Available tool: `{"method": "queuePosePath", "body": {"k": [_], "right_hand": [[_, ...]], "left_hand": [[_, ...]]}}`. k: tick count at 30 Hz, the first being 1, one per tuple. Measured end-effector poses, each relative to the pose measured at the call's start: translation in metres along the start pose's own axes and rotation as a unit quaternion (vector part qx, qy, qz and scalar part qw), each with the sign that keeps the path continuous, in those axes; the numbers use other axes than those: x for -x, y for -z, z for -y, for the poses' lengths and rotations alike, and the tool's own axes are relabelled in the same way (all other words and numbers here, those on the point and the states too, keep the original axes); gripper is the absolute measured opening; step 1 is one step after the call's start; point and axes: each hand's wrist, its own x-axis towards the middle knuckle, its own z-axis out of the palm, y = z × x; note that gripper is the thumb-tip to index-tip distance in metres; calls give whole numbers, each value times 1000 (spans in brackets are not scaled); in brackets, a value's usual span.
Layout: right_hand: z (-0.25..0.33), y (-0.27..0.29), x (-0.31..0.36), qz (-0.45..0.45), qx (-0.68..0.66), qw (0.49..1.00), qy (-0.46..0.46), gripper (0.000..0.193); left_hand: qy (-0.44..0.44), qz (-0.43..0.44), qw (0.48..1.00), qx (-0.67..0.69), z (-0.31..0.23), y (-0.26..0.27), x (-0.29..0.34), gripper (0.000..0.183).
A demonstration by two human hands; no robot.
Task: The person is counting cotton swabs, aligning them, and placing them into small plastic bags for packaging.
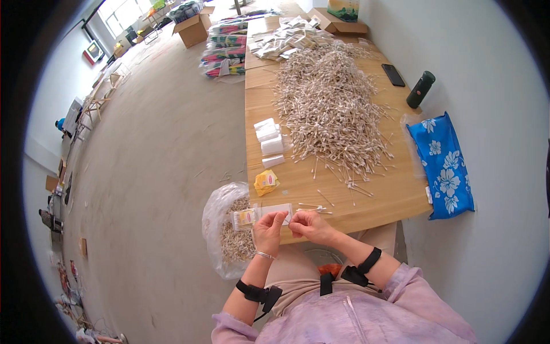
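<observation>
My left hand (268, 232) is closed in a pinch at the table's near edge. Close beside it, fingertips almost meeting, my right hand (312, 226) is pinched too. A small whitish bit shows between them, too small to name. Left of my left hand lies a small clear packet of cotton swabs (244, 218) with a yellow label. A flat white sheet or bag (275, 209) lies behind my fingers, partly hidden by them. Several loose cotton swabs (312, 207) rest just beyond my right hand. Farther up are small yellow cards (265, 182) and stacks of white bags (271, 142).
A large heap of cotton swabs (332, 109) covers the table (344, 215), with filled packets (289, 37) behind. On the right are a phone (393, 74), a dark green flask (421, 90) and a blue floral package (444, 166). A plastic sack (215, 215) of swabs stands left of the table.
</observation>
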Motion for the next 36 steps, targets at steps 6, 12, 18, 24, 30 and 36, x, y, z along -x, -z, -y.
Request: {"method": "queuePosePath", "body": {"k": [6, 12, 18, 24, 30, 36], "right_hand": [[1, -1, 4, 25, -91, 993, -73, 15], [1, 2, 4, -3, -76, 997, -10, 21], [3, 21, 9, 18, -78, 995, -67, 22], [-2, 81, 2, -344, 403, 847, 41, 15], [-17, 86, -2, -336, 492, 802, 41, 15], [-29, 85, -2, -339, 501, 787, 119, 10]], "left_hand": [[22, 26, 999, 21, 7, -1, 2, 21], [21, 67, 997, 39, 4, -8, 0, 18], [19, 109, 993, 42, 17, -7, -4, 17], [-179, 70, 905, -379, 22, -12, -16, 41], [-294, 98, 816, -488, 40, -32, -30, 52], [-292, 154, 823, -462, 58, -35, -38, 34]]}}
